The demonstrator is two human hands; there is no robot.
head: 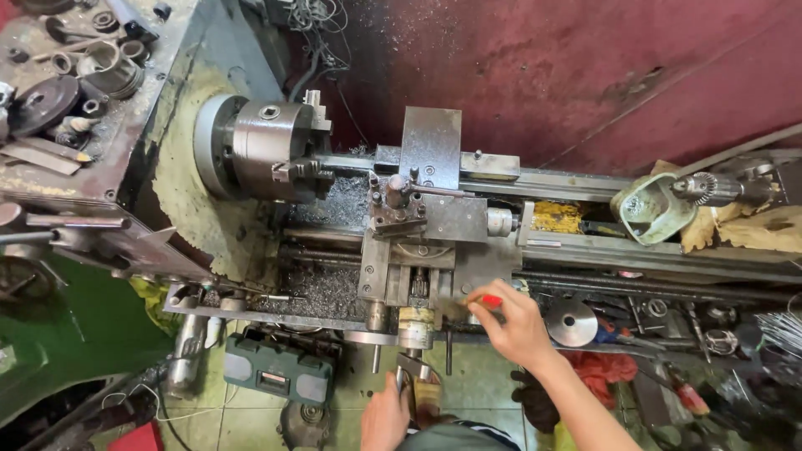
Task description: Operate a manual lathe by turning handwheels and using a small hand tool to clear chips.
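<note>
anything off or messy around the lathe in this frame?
Yes. Metal chips are piled over the lathe bed below the chuck, and paint has flaked off the headstock in big patches. Loose tools clutter the tray right of the right hand. The left hand sits on a crank handle.

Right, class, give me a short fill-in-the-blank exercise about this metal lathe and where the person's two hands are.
1. The right hand pinches a small ____ object.
2. The left hand grips a handle at the lathe's ____ edge.
3. The grey steel chuck sits on the ____ of the lathe.
4. The green case lies on the ____.

Missing words: red; front; left; floor
</note>
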